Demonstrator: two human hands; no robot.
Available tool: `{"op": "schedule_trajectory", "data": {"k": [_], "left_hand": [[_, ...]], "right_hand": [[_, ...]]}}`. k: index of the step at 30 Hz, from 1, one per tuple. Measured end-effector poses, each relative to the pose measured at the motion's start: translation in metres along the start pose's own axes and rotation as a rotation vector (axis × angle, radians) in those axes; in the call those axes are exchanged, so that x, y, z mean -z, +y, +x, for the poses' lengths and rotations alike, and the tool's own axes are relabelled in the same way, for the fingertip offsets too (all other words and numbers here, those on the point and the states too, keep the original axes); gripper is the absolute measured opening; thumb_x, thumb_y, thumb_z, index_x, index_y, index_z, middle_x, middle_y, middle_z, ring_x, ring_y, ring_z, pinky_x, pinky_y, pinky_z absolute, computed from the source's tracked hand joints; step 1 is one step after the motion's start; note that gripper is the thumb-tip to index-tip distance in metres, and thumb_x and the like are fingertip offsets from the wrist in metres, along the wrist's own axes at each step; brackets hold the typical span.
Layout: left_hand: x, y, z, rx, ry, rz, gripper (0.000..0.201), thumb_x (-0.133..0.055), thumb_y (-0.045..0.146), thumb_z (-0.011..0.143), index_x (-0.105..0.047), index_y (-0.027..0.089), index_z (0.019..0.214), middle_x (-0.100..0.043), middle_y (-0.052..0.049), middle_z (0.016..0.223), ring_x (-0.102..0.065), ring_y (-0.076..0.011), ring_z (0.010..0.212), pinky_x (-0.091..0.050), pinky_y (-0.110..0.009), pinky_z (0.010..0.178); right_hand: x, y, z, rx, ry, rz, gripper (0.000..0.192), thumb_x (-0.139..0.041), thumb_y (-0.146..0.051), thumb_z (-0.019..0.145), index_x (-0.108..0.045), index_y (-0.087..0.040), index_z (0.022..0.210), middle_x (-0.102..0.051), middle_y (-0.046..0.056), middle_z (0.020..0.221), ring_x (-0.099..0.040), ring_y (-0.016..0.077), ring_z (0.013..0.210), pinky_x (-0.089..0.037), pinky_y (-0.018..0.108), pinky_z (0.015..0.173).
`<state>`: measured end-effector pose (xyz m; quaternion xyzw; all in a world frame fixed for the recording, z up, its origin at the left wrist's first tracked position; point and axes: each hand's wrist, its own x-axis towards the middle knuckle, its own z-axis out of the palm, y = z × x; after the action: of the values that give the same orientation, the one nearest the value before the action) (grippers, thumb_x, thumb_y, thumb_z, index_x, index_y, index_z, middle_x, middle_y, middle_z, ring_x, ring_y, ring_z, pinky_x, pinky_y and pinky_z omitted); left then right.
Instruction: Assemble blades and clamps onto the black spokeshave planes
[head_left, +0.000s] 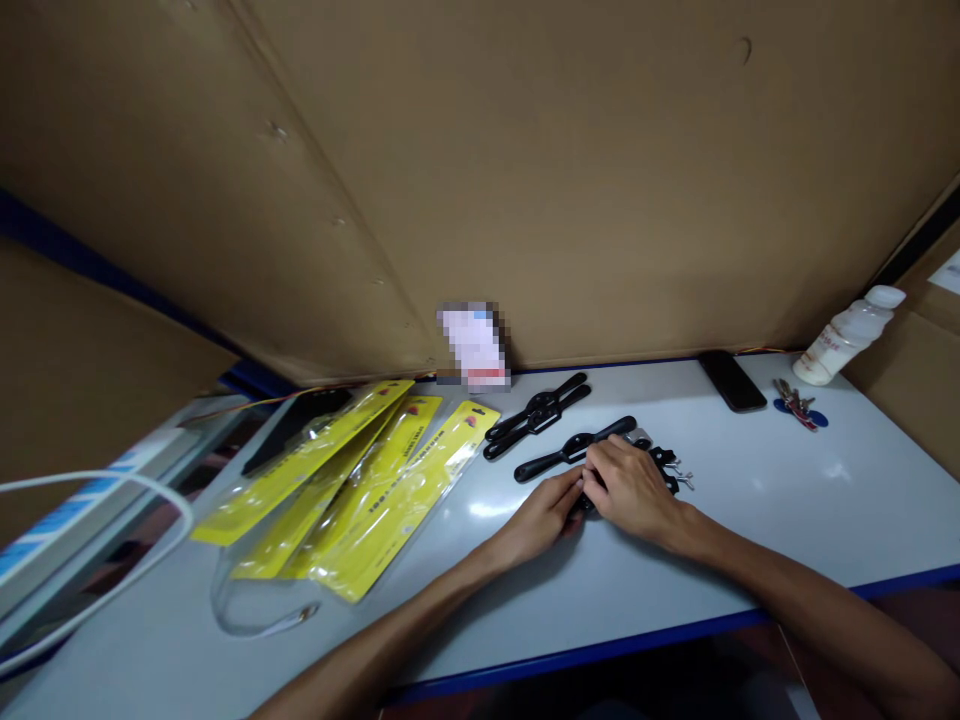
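Close together over the table, my left hand (545, 508) and my right hand (628, 490) are both closed, fingertips meeting on a small dark part that they mostly hide. Just beyond my hands lies a black spokeshave body (547, 462) with two handles. A pair of similar black spokeshave bodies (541, 410) rests farther back, side by side. Beside my right hand, partly behind it, are small black metal pieces (664, 458) and silvery screws (684, 478).
Yellow-backed clear packages (409, 500) overlap on the left, near a white cable (176, 490). At the back right are a black phone (731, 380), keys (795, 402) and a bottle (847, 335). A cardboard wall (600, 200) bounds the table's rear; its blue front edge (525, 668) is near me.
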<state>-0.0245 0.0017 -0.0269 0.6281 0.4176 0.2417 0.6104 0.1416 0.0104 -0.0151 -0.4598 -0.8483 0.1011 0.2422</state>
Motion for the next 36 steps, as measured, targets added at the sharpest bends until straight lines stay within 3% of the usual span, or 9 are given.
{"op": "schedule_trajectory", "data": {"k": [4, 9, 12, 14, 19, 27, 32, 36], "left_hand": [[0.001, -0.001, 0.0, 0.0, 0.009, 0.015, 0.033, -0.044, 0.053, 0.093, -0.05, 0.023, 0.084, -0.043, 0.007, 0.053, -0.034, -0.0115, 0.046, -0.026, -0.025, 0.046], [0.003, 0.0, -0.001, -0.016, -0.013, 0.052, 0.034, -0.042, 0.051, 0.094, -0.054, 0.02, 0.099, -0.043, 0.007, 0.053, -0.033, -0.0116, 0.045, -0.026, -0.025, 0.047], [0.004, -0.001, -0.001, -0.031, -0.028, 0.075, 0.033, -0.04, 0.049, 0.095, -0.053, 0.019, 0.097, -0.042, 0.008, 0.053, -0.033, -0.0113, 0.046, -0.027, -0.025, 0.048], [0.004, -0.001, 0.0, -0.035, -0.032, 0.078, 0.031, -0.04, 0.048, 0.095, -0.052, 0.02, 0.092, -0.042, 0.008, 0.054, -0.034, -0.0112, 0.047, -0.028, -0.025, 0.049], [0.003, -0.006, 0.001, -0.037, -0.022, 0.112, 0.029, -0.039, 0.046, 0.095, -0.046, 0.021, 0.081, -0.043, 0.006, 0.057, -0.037, -0.0121, 0.052, -0.031, -0.025, 0.052], [0.004, -0.006, 0.002, -0.023, -0.046, 0.14, 0.028, -0.036, 0.042, 0.096, -0.051, 0.018, 0.093, -0.044, 0.007, 0.06, -0.039, -0.0121, 0.052, -0.032, -0.025, 0.054], [0.006, -0.004, 0.001, -0.022, -0.053, 0.127, 0.035, -0.039, 0.041, 0.095, -0.056, 0.014, 0.11, -0.043, 0.007, 0.059, -0.036, -0.0117, 0.052, -0.029, -0.025, 0.053], [0.006, -0.006, 0.001, -0.028, -0.041, 0.143, 0.039, -0.038, 0.043, 0.097, -0.054, 0.015, 0.117, -0.043, 0.007, 0.059, -0.037, -0.0124, 0.052, -0.03, -0.025, 0.054]], "right_hand": [[0.007, 0.007, -0.001, 0.07, -0.005, 0.066, 0.016, -0.053, -0.019, 0.097, -0.064, -0.017, 0.086, -0.066, 0.007, 0.087, -0.057, 0.0218, 0.087, -0.046, 0.034, 0.077], [0.024, 0.02, -0.002, 0.208, -0.086, 0.21, 0.015, -0.062, -0.016, 0.095, -0.069, -0.02, 0.108, -0.068, 0.004, 0.095, -0.057, 0.0194, 0.095, -0.047, 0.033, 0.082], [0.025, 0.023, -0.002, 0.232, -0.088, 0.147, 0.008, -0.065, -0.022, 0.094, -0.07, -0.018, 0.097, -0.066, 0.004, 0.09, -0.055, 0.0197, 0.092, -0.046, 0.032, 0.078], [0.022, 0.02, -0.003, 0.254, -0.077, 0.063, 0.015, -0.062, -0.027, 0.096, -0.069, -0.017, 0.087, -0.064, 0.005, 0.086, -0.054, 0.0197, 0.088, -0.045, 0.031, 0.073], [0.011, 0.011, -0.003, 0.334, -0.017, -0.149, 0.018, -0.052, -0.016, 0.096, -0.063, -0.016, 0.082, -0.062, 0.008, 0.083, -0.052, 0.0219, 0.084, -0.041, 0.033, 0.069], [0.0, 0.011, -0.004, 0.117, 0.026, 0.144, 0.016, -0.053, -0.007, 0.09, -0.06, -0.017, 0.08, -0.063, 0.004, 0.077, -0.055, 0.0177, 0.074, -0.04, 0.029, 0.068], [0.008, 0.014, -0.003, 0.034, -0.023, 0.243, 0.014, -0.063, -0.005, 0.087, -0.064, -0.018, 0.081, -0.065, -0.001, 0.072, -0.059, 0.0129, 0.068, -0.041, 0.023, 0.064], [0.017, 0.019, -0.001, 0.02, -0.06, 0.277, 0.015, -0.067, -0.005, 0.086, -0.068, -0.019, 0.081, -0.069, -0.001, 0.079, -0.061, 0.0139, 0.076, -0.043, 0.025, 0.071]]}}
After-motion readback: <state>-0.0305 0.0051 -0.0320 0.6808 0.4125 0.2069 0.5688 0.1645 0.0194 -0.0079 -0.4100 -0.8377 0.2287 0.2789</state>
